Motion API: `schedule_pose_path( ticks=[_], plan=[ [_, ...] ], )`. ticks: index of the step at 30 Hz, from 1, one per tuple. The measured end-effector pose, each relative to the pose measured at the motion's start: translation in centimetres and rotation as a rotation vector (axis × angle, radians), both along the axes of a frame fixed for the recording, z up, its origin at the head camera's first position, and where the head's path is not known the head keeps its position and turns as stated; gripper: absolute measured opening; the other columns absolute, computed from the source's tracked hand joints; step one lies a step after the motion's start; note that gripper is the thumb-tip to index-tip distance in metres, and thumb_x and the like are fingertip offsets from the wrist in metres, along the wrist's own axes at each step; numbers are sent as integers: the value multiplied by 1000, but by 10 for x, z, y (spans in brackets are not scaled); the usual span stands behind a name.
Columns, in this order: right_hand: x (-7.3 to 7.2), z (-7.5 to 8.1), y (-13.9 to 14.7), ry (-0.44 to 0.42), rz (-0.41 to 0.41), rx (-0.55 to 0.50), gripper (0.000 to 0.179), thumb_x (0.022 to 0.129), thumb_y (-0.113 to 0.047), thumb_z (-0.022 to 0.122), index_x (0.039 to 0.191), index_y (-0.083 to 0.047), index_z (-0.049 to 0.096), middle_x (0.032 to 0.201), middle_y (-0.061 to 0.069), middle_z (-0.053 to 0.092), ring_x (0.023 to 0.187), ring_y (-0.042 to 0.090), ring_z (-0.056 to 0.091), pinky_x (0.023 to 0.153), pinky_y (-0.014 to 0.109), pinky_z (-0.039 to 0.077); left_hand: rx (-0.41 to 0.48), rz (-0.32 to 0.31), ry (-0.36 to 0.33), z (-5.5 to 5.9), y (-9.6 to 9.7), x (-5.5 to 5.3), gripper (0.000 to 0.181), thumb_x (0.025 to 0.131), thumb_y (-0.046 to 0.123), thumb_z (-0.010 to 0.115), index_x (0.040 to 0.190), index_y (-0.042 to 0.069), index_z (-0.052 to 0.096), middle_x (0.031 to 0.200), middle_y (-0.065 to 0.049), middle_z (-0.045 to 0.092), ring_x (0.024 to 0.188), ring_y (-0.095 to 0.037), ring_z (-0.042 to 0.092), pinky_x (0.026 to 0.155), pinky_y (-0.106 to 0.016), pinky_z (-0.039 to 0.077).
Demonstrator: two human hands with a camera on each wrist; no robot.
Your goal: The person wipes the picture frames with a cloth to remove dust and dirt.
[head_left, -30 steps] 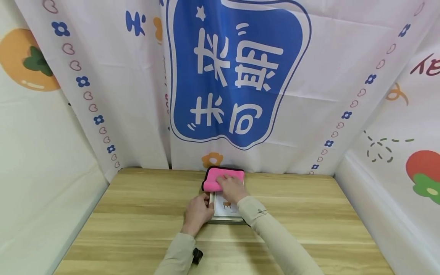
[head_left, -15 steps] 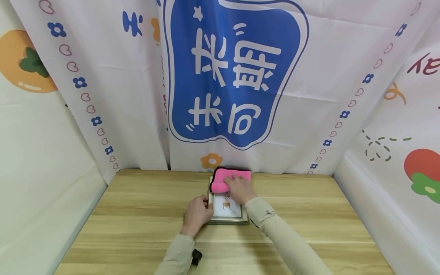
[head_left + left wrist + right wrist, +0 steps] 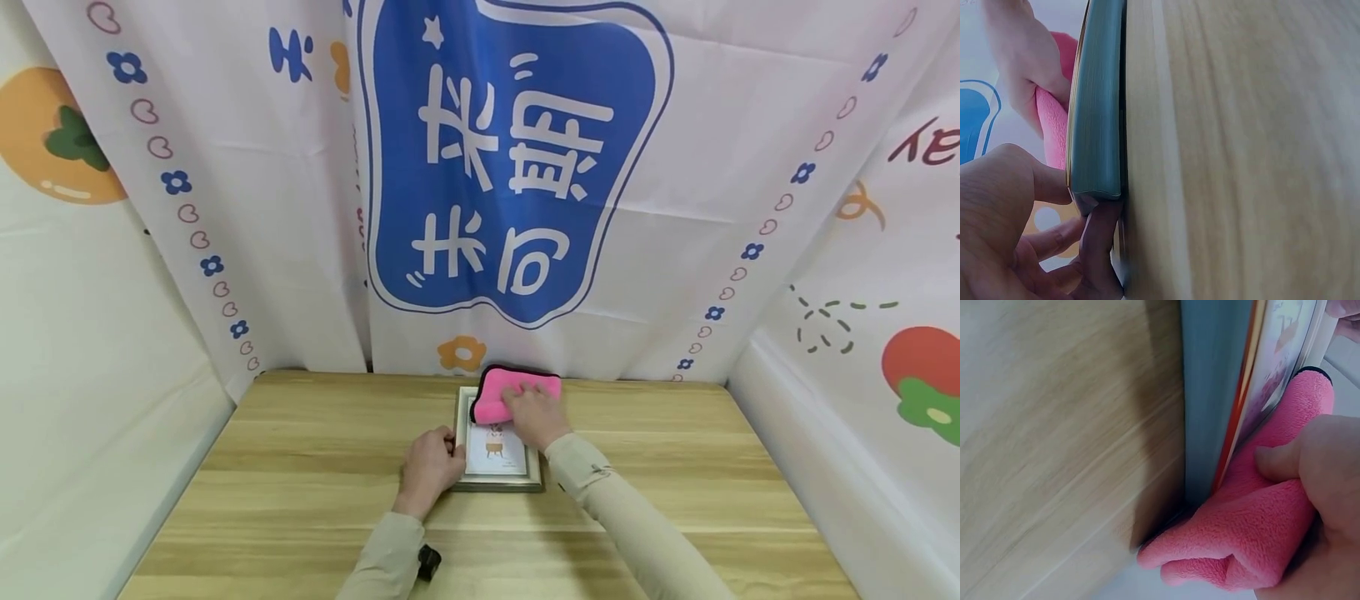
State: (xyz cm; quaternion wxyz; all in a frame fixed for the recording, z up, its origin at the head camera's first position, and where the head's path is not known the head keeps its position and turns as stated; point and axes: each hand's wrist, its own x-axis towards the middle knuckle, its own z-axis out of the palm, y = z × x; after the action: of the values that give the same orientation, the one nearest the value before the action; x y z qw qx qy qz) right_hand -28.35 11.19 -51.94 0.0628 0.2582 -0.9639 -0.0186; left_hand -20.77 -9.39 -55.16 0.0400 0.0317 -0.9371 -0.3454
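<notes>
A picture frame point(image 3: 497, 482) with a pale silvery border lies flat on the wooden table, a small drawing inside it. My left hand point(image 3: 431, 468) grips its left edge; in the left wrist view the thumb sits at the top rim and a finger bends against the side point(image 3: 1099, 106). Over the far right part of the frame my right hand point(image 3: 537, 417) holds a pink cloth point(image 3: 497, 390) with black edging. The right wrist view has the thumb pressing into the folded fleecy cloth point(image 3: 1241, 519), which hangs past the frame's corner. The cloth hides the frame's upper right.
The wooden table point(image 3: 300, 475) ends at a white printed curtain point(image 3: 675, 167) just beyond the frame and cloth. White printed sheets point(image 3: 97, 333) stand along both sides. A small black object point(image 3: 429, 562) shows at the left wrist.
My right hand has slid the pink cloth to the right across the frame, uncovering its upper left corner and more of the drawing. My left hand has stayed at the left edge.
</notes>
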Motion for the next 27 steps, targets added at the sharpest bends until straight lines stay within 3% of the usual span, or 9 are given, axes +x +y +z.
schedule_pose_path(
  ticks=[7, 12, 18, 22, 27],
  plan=[
    [1, 2, 6, 7, -34, 45, 23, 101, -8, 66, 123, -12, 69, 107, 9, 77, 104, 27, 69, 101, 42, 54, 8, 0, -13, -3, 1, 0, 19, 94, 21, 72, 105, 6, 75, 92, -4, 71, 84, -21, 67, 76, -45, 58],
    [3, 6, 9, -10, -54, 35, 17, 101, -4, 63, 116, -12, 67, 102, 10, 76, 101, 27, 68, 99, 43, 53, 10, -3, -13, -3, 1, 0, 20, 94, 21, 73, 106, 6, 75, 94, -5, 71, 86, -22, 67, 78, -45, 58],
    [2, 7, 12, -53, -63, 42, 18, 98, -5, 68, 115, -12, 67, 103, 8, 75, 101, 26, 67, 99, 44, 53, 6, -3, -12, -2, 1, -1, 22, 94, 22, 73, 108, 6, 76, 95, -5, 72, 88, -22, 69, 81, -47, 58],
    [1, 8, 13, -56, -69, 18, 23, 95, -7, 72, 116, -12, 67, 102, 9, 74, 104, 28, 69, 99, 45, 54, 8, 1, -8, -1, 1, -2, 21, 94, 22, 73, 107, 6, 76, 95, -5, 73, 88, -23, 69, 82, -48, 58],
    [-2, 8, 18, -134, -97, -69, 29, 100, -4, 63, 128, -11, 67, 112, 12, 74, 107, 33, 71, 97, 49, 56, 9, -4, -9, -1, 1, -2, 21, 94, 22, 73, 107, 6, 76, 94, -5, 72, 88, -23, 69, 82, -48, 58]
  ],
)
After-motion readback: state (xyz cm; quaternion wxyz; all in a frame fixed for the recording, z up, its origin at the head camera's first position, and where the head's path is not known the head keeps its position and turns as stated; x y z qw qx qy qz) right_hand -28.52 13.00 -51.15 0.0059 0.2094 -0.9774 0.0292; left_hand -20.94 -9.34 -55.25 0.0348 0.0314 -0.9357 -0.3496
